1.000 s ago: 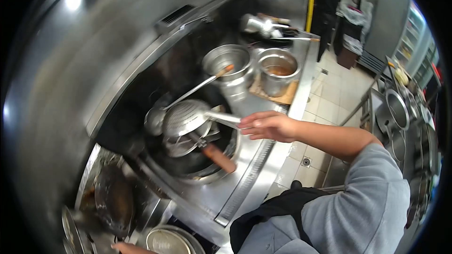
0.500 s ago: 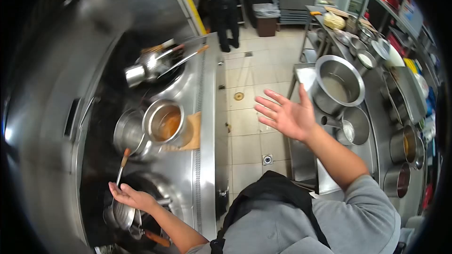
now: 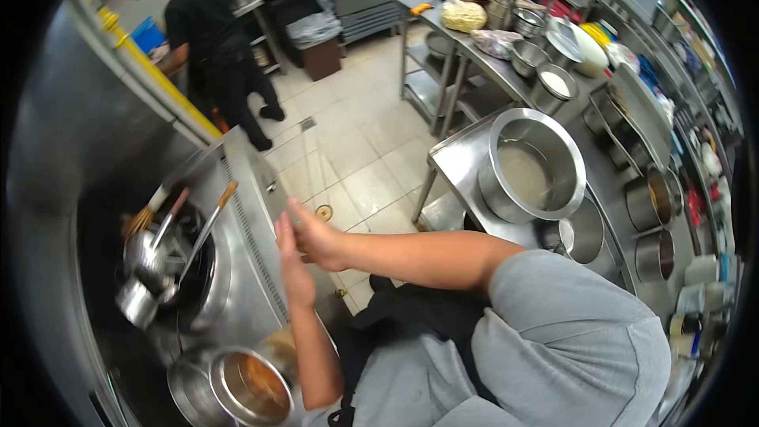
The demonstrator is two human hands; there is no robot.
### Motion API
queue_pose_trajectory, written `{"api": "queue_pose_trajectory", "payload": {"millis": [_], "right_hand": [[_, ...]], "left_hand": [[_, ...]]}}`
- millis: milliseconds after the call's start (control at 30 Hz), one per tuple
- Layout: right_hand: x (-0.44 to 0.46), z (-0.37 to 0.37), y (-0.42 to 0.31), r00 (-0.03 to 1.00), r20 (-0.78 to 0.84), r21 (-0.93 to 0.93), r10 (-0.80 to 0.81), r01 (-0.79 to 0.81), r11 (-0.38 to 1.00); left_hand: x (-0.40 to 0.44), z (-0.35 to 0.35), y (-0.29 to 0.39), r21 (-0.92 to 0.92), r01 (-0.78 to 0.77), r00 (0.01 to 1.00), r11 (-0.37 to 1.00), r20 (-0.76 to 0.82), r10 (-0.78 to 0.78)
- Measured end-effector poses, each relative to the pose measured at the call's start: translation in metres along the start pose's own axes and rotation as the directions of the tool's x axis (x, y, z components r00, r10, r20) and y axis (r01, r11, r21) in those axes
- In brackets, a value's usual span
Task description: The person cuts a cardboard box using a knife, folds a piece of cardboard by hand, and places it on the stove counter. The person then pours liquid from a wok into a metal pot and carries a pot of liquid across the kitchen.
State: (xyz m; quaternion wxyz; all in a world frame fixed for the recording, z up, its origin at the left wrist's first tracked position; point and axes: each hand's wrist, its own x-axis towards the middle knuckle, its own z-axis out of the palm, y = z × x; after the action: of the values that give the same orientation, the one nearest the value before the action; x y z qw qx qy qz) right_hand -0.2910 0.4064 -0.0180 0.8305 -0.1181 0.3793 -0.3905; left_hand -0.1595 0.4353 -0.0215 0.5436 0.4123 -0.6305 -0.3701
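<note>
Beside the stove edge, my left hand (image 3: 294, 269) is raised with its fingers stretched upward and nothing in it. My right hand (image 3: 315, 239) meets or nearly meets it, palm facing palm, fingers extended and empty. Whether the palms touch is hard to tell. Below and left of the hands, a metal pot (image 3: 251, 387) of orange-brown liquid stands on the stove. Farther left, ladles with wooden handles (image 3: 207, 229) rest over a wok (image 3: 190, 269).
A co-worker (image 3: 209, 39) in black stands at the upper left, near a yellow pipe (image 3: 146, 63). A large pot (image 3: 531, 166) sits on the steel table (image 3: 458, 160) at right, with bowls and shelves beyond. A brown bin (image 3: 322, 55) stands at the back.
The view has swung right, away from the wok with the strainer. My hands, apart half a second ago, are now together in front of me. The co-worker shows more fully.
</note>
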Motion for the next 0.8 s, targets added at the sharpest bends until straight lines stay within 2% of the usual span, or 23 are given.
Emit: {"api": "queue_pose_trajectory", "payload": {"millis": [67,100,133,167,200,233,267,300,333,367,400,433,467,500,567,600,633,667,767,800], "right_hand": [[0.024,0.013,-0.029,0.939,0.129,-0.114,-0.318,0.333,0.936],[0.026,0.004,-0.049,0.93,0.089,-0.091,-0.356,0.364,0.927],[0.022,-0.011,-0.069,0.929,0.054,-0.197,-0.366,0.369,0.908],[0.015,-0.03,-0.086,0.929,0.016,-0.303,-0.371,0.358,0.883],[-0.002,-0.047,-0.101,0.916,-0.022,-0.281,-0.402,0.38,0.882],[-0.029,-0.063,-0.117,0.9,-0.085,-0.452,-0.427,0.347,0.822],[-0.059,-0.076,-0.134,0.878,-0.142,-0.61,-0.458,0.287,0.739],[-0.09,-0.087,-0.15,0.849,-0.195,-0.748,-0.491,0.196,0.635],[-0.123,-0.09,-0.16,0.769,-0.329,-0.742,-0.548,0.149,0.654],[-0.136,-0.123,-0.155,0.663,-0.373,-0.739,-0.649,0.211,0.64],[-0.162,-0.141,-0.158,0.569,-0.45,-0.761,-0.688,0.158,0.629],[-0.186,-0.154,-0.158,0.419,-0.563,-0.767,-0.712,0.056,0.639],[-0.208,-0.164,-0.159,0.307,-0.658,-0.735,-0.687,-0.066,0.675],[-0.223,-0.18,-0.155,0.185,-0.712,-0.702,-0.678,-0.162,0.693],[-0.246,-0.19,-0.165,0.107,-0.789,-0.613,-0.605,-0.182,0.768],[-0.253,-0.19,-0.165,0.069,-0.837,-0.545,-0.543,-0.21,0.812],[-0.251,-0.19,-0.164,-0.04,-0.805,-0.578,-0.592,-0.173,0.798],[-0.251,-0.187,-0.164,-0.082,-0.817,-0.555,-0.571,-0.156,0.817],[-0.248,-0.173,-0.157,-0.153,-0.794,-0.525,-0.589,-0.319,0.789],[-0.254,-0.17,-0.153,-0.188,-0.796,-0.508,-0.575,-0.309,0.804]], "left_hand": [[0.06,0.042,-0.041,0.177,0.012,0.987,0.984,0.157,-0.04],[0.088,0.061,-0.053,0.266,-0.014,0.969,0.964,0.242,-0.053],[0.115,0.078,-0.062,0.245,-0.032,0.955,0.969,0.293,-0.043],[0.141,0.094,-0.07,0.304,-0.044,0.912,0.952,0.401,-0.085],[0.163,0.11,-0.081,0.364,-0.072,0.854,0.929,0.503,-0.131],[0.182,0.131,-0.104,0.401,0.005,0.849,0.916,0.482,-0.216],[0.201,0.146,-0.11,0.384,-0.026,0.829,0.923,0.524,-0.194],[0.216,0.161,-0.115,0.365,0.039,0.81,0.93,0.533,-0.243],[0.227,0.176,-0.119,0.353,0.107,0.785,0.93,0.544,-0.297],[0.237,0.193,-0.121,0.308,0.175,0.78,0.935,0.536,-0.322],[0.246,0.207,-0.125,0.31,0.159,0.754,0.937,0.575,-0.318],[0.252,0.221,-0.129,0.254,0.37,0.63,0.893,0.638,-0.443],[0.257,0.234,-0.135,0.226,0.566,0.472,0.792,0.699,-0.537],[0.264,0.242,-0.154,0.278,0.545,0.376,0.791,0.762,-0.527],[0.274,0.258,-0.175,0.49,0.436,0.203,0.755,0.763,-0.613],[0.278,0.263,-0.182,0.502,0.403,0.17,0.765,0.78,-0.602],[0.282,0.272,-0.185,0.582,0.365,0.114,0.726,0.746,-0.656],[0.289,0.286,-0.188,0.653,0.32,0.067,0.686,0.707,-0.704],[0.302,0.329,-0.168,0.645,0.284,-0.04,0.71,0.748,-0.663],[0.306,0.345,-0.165,0.636,0.261,-0.058,0.727,0.762,-0.645]]}}
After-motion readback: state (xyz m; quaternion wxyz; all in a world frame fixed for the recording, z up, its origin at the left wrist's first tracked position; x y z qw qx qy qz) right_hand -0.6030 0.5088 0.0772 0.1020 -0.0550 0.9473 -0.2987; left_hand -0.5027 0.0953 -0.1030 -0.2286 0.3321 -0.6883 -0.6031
